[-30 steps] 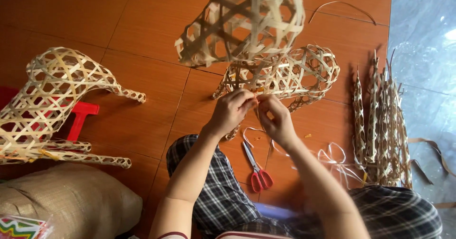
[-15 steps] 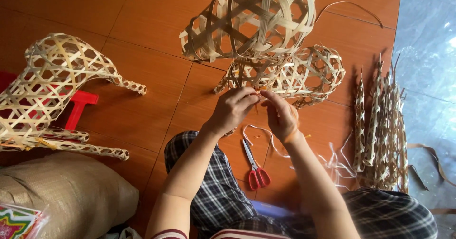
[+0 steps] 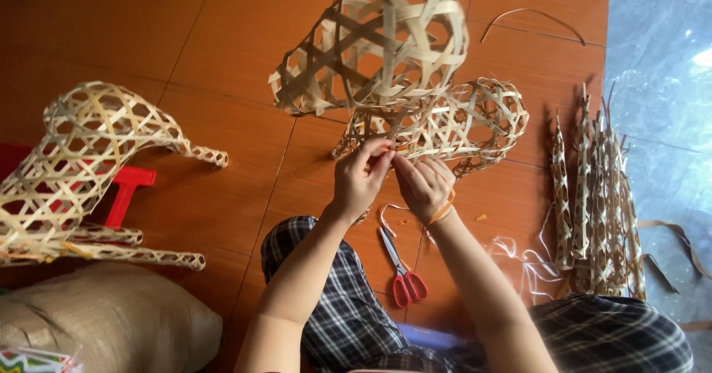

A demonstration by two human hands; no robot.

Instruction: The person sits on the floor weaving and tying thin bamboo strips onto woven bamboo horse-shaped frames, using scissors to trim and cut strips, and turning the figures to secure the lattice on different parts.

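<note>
**Bamboo lattice figure, hands working at the joint**

Held piece: an open-weave bamboo form [image 3: 386,47], rounded and cage-like, flat pale strips crossing in a hexagonal lattice. It is lifted off the tiled floor [image 3: 222,32], near the floor's far edge in view. Loose strip ends stick out along its lower left rim, so the weave there looks unfinished.

Left hand [image 3: 360,180]: fingers curled shut, pinching thin strips at the base of the form. Right hand [image 3: 424,187]: also closed, fingertips meeting the left hand's at the same spot; an orange band loops the wrist. What exactly is pinched is too small to tell, likely a binding strip.

Just behind the hands lies a second lattice body [image 3: 452,121], longer and tubular, same weave, resting on the floor.

Progress, as judged: both bodies are largely woven; the joining or tying at their meeting point is in hand, ends untrimmed.

Elsewhere: a completed-looking woven animal shape [image 3: 81,165] with slender braided legs at the floor's left edge, over a red plastic piece [image 3: 122,195]. Red-handled scissors [image 3: 400,269] lie by the knee. A row of narrow woven spikes [image 3: 593,195] stands toward the right edge. Burlap sack [image 3: 104,321] at the near left corner.
</note>
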